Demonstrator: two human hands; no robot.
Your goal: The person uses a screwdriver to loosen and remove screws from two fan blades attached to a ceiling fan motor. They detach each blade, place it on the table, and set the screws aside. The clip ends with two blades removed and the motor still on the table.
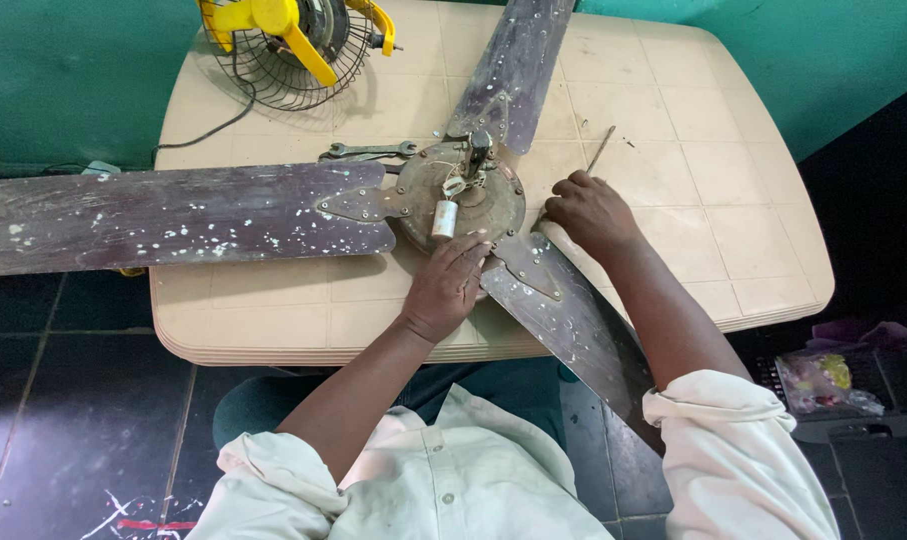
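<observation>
Resting palm-down on the near rim of the ceiling fan's motor hub (460, 195), left hand (445, 290) with fingers curled loosely over the edge, touching metal just below the small white capacitor (443, 219); no closed grasp visible, more a bracing press than a hold. Pressed against the hub's right side, right hand (590, 212) bunched into a loose fist, knuckles up, fingertips tucked under and hidden, so cannot tell whether anything is pinched inside. Lying flat at the middle of the beige plastic table (693, 170), hub with wires and a short dark stem (478, 150) standing up from its centre. Spreading out from the hub, three dark, paint-speckled blades: one long blade (173, 215) running left and overhanging the table edge, one (518, 65) pointing away toward the far side, one (578, 320) slanting toward the body, passing between the two forearms and off the near edge. Just left of the hub, beyond the left blade's bracket, a flat spanner (368, 151) lying on the tabletop. Right of the hub, just beyond the right hand, a thin metal rod (600, 148) lying at a slant. Further left of the hub at the table's far corner, a small yellow fan with a wire cage (288, 45), its black cord trailing off the edge. Below the hub, rolled pale sleeves and a pale buttoned shirt (443, 480). Well right of the hub, on the dark floor, a clear bag with colourful contents (823, 380).
</observation>
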